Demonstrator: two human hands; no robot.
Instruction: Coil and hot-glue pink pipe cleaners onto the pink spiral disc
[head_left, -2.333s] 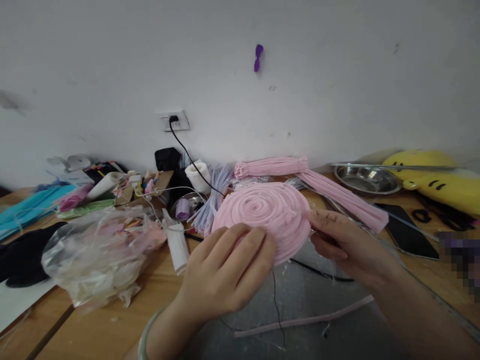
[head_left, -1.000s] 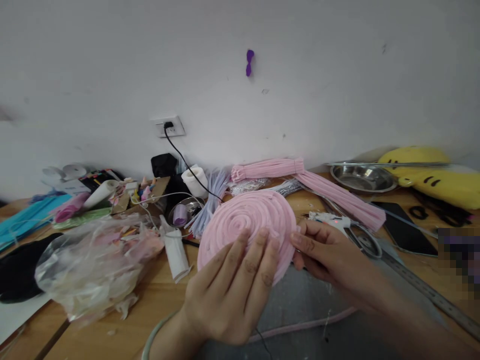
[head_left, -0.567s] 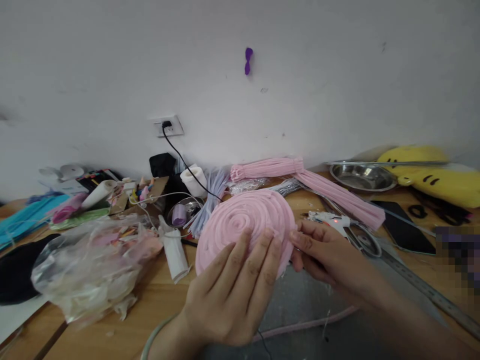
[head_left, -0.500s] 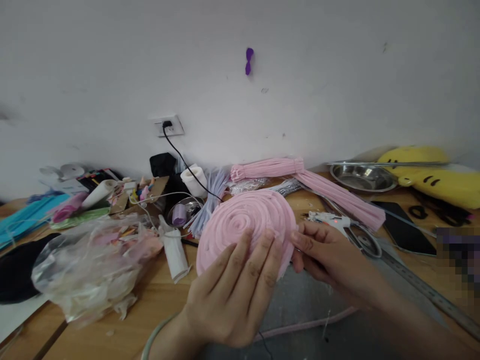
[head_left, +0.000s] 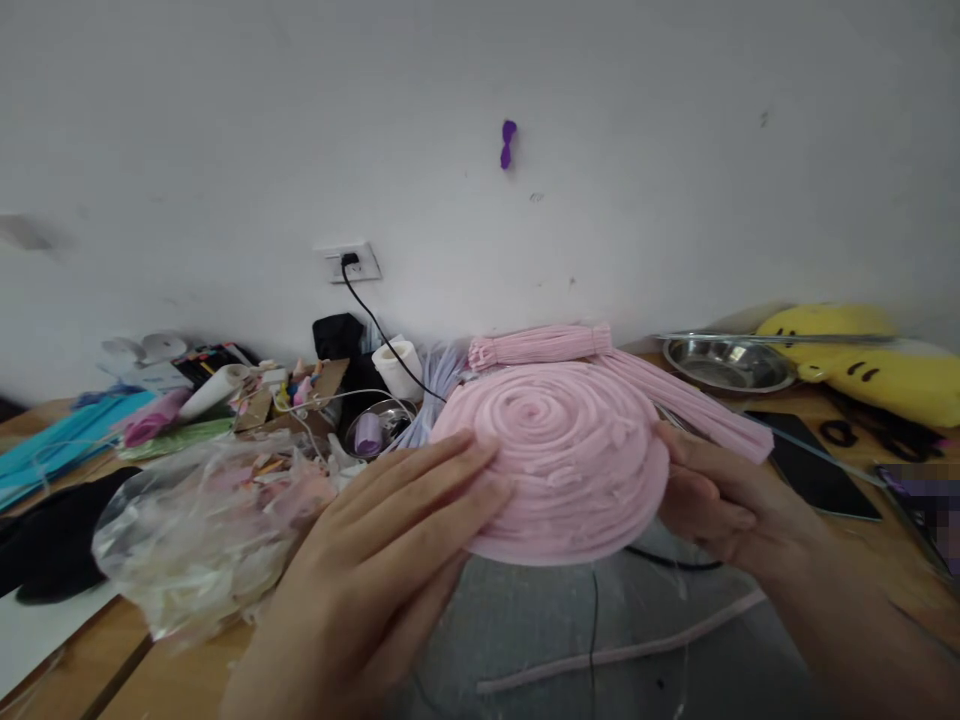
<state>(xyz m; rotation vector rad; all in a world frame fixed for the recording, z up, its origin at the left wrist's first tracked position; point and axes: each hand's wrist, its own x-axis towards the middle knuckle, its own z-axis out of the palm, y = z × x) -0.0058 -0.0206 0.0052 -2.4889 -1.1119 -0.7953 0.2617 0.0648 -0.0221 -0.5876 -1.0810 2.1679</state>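
A round disc of coiled pink pipe cleaners is held up over the grey mat, its spiral face tilted toward me. My left hand grips its left side, with the fingers lying across the face and the thumb hidden. On the right rim, my right hand pinches the edge between thumb and fingers; the fingertips behind it are hidden. One loose pink pipe cleaner lies on the mat below the disc.
Bundles of pink pipe cleaners lie behind the disc. At left sits a clear plastic bag of scraps. A steel bowl, a phone and a yellow plush are at right. A black cord runs from the wall socket.
The pink disc has come closer and moved right, showing more of its face. My left hand has shifted from the lower face to the left side; my right hand has moved right with the rim.
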